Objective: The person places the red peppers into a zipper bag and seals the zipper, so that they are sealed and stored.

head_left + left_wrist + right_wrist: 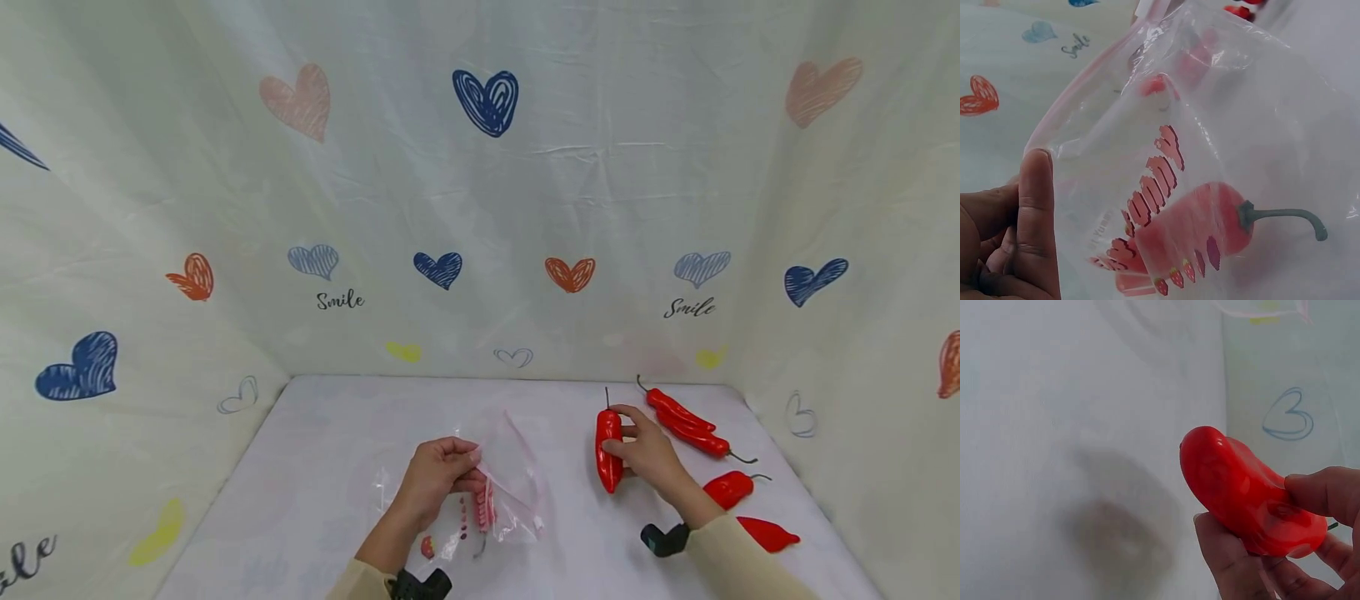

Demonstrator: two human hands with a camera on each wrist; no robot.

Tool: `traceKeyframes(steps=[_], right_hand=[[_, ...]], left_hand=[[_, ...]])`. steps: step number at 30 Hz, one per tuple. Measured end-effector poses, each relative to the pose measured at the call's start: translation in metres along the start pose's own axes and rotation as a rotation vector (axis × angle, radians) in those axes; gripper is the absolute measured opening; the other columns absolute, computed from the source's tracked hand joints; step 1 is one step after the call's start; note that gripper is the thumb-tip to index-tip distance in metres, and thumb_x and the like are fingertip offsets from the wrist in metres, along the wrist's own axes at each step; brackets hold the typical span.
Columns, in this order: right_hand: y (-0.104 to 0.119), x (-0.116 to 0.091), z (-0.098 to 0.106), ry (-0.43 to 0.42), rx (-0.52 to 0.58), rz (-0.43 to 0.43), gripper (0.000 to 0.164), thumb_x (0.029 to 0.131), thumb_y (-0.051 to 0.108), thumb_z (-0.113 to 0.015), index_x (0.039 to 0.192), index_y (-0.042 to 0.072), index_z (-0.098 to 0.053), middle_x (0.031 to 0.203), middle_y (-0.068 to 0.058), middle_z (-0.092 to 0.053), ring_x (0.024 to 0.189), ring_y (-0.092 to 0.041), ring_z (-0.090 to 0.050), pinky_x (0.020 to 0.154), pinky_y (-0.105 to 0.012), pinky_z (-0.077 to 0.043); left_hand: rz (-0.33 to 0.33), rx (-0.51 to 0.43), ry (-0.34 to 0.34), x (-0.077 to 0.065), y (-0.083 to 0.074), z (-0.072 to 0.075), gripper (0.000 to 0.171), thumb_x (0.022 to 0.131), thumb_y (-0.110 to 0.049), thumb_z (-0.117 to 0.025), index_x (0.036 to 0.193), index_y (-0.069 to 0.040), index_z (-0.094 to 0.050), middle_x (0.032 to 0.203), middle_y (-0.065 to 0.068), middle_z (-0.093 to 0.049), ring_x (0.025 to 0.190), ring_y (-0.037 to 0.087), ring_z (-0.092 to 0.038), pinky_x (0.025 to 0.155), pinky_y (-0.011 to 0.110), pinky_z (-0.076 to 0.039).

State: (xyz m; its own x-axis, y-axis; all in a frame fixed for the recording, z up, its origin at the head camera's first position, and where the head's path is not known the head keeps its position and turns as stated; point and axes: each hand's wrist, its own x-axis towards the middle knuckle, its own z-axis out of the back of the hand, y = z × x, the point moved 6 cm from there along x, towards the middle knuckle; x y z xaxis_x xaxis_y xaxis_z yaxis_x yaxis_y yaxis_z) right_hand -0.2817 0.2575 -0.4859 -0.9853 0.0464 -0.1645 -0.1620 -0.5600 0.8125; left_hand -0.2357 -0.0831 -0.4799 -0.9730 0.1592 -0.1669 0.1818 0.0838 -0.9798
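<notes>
My left hand point(441, 477) pinches the pink-edged rim of a clear zip bag point(513, 475) with printed strawberries and lettering. Inside the bag lies a red chili pepper point(1194, 228) with a curved green stem, plain in the left wrist view. Off to the right, my right hand point(648, 446) grips another red chili pepper point(609, 450) between thumb and fingers, its stem pointing away from me. In the right wrist view this pepper point(1247, 494) is held above the white surface and casts a shadow below.
More red peppers lie on the right side of the white table point(315, 467): a pair point(686, 423) at the back, one pepper point(729, 490) beside the right wrist and another point(768, 533) partly behind the sleeve. A heart-printed curtain point(600, 200) encloses the table.
</notes>
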Motion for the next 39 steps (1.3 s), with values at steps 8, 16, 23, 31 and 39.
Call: traceKeyframes(steps=[8, 16, 23, 31, 39], right_hand=[[0.02, -0.017, -0.013, 0.035, 0.058, 0.037, 0.082, 0.087, 0.016, -0.085, 0.156, 0.013, -0.042, 0.143, -0.03, -0.055, 0.122, -0.045, -0.06, 0.068, -0.039, -0.067], [0.047, -0.035, -0.021, 0.061, 0.147, 0.08, 0.08, 0.084, 0.013, -0.086, 0.154, 0.014, -0.048, 0.139, -0.025, -0.061, 0.11, -0.035, -0.067, 0.067, -0.04, -0.067], [0.061, -0.044, -0.029, 0.107, 0.199, 0.077, 0.078, 0.083, 0.011, -0.086, 0.153, 0.016, -0.051, 0.134, -0.021, -0.066, 0.103, -0.03, -0.07, 0.067, -0.042, -0.067], [0.079, -0.054, -0.033, 0.139, 0.236, 0.106, 0.078, 0.084, 0.011, -0.086, 0.153, 0.016, -0.05, 0.135, -0.021, -0.066, 0.101, -0.028, -0.071, 0.067, -0.043, -0.067], [0.088, -0.061, -0.042, 0.12, 0.3, 0.131, 0.076, 0.085, 0.008, -0.085, 0.152, 0.016, -0.05, 0.13, -0.02, -0.066, 0.099, -0.028, -0.07, 0.068, -0.043, -0.067]], left_hand=[[-0.044, -0.011, 0.05, 0.002, -0.005, -0.004, 0.029, 0.101, -0.01, -0.071, 0.12, 0.012, -0.068, 0.086, 0.008, -0.076, 0.07, 0.012, -0.075, 0.071, 0.027, -0.066], [-0.064, -0.035, 0.078, 0.005, -0.006, -0.006, 0.03, 0.1, -0.001, -0.069, 0.123, 0.018, -0.065, 0.093, 0.007, -0.074, 0.071, 0.01, -0.074, 0.072, 0.027, -0.066], [-0.09, 0.028, 0.108, 0.003, -0.007, -0.006, 0.031, 0.099, -0.003, -0.071, 0.121, 0.019, -0.067, 0.104, 0.011, -0.076, 0.074, 0.01, -0.076, 0.075, 0.027, -0.066], [-0.121, 0.072, 0.112, 0.001, -0.01, -0.009, 0.034, 0.099, -0.004, -0.072, 0.12, 0.022, -0.065, 0.108, 0.018, -0.076, 0.074, 0.009, -0.075, 0.076, 0.027, -0.066], [-0.129, 0.13, 0.077, -0.002, -0.011, -0.013, 0.026, 0.096, -0.004, -0.076, 0.112, 0.014, -0.073, 0.098, 0.014, -0.078, 0.071, 0.011, -0.074, 0.072, 0.027, -0.066]])
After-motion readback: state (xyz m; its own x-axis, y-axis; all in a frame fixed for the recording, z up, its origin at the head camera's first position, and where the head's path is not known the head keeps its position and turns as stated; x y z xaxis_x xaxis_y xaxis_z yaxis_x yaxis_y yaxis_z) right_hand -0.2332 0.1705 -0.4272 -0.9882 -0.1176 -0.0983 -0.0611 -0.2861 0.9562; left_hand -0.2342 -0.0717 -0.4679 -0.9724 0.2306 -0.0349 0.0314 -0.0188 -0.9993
